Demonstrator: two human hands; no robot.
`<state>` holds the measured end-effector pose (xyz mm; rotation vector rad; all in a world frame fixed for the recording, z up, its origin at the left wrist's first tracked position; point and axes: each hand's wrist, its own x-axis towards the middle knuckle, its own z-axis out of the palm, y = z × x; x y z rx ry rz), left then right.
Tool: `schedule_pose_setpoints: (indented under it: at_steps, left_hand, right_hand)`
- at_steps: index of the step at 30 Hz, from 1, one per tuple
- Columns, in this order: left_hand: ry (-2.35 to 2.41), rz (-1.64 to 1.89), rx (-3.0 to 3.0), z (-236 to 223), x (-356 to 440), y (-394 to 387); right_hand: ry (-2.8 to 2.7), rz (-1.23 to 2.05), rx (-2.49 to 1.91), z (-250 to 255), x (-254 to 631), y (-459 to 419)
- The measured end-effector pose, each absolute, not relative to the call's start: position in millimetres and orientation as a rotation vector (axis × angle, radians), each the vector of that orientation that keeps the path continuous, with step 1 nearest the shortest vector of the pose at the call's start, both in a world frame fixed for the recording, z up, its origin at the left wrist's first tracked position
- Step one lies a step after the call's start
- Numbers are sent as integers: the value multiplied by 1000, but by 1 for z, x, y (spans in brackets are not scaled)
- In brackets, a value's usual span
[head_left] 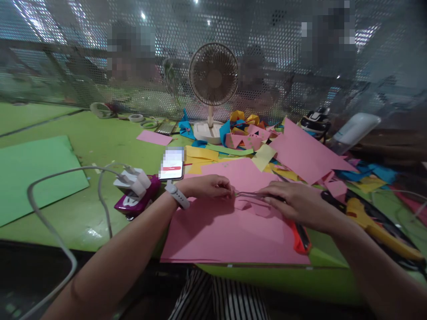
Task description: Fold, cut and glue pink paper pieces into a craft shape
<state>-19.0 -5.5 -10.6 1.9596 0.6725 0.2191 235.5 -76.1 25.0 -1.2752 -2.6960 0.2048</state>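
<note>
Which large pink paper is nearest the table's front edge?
The pink sheet lying below the left hand and right hand, its edge along the front of the table. The slanted pink sheet is farther back on the right, among paper scraps.

Bit at left hand's (210,186) fingers (224,183) too small to identify. Metal tool's (248,194) rear end hidden in right hand (295,202). Phone (172,165) screen part-pixelated, text unreadable. Green sheet (36,175) cut by left edge. Figures behind mesh (176,26) blurred.
</note>
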Motion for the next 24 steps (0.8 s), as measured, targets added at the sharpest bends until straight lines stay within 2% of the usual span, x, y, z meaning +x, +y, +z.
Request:
schedule_pose_setpoints:
  at_steps: [10, 15, 24]
  left_hand:
    - [780, 297, 2152, 23, -30, -10]
    - [719, 160, 2021, 12, -27, -10]
    - [658, 156, 2062, 1, -26, -7]
  right_hand:
    - [-2682, 205, -1260, 26, 236, -74]
    - [-2684, 191, -1240, 27, 234, -75]
    - [-2674, 184, -1247, 25, 236, -73]
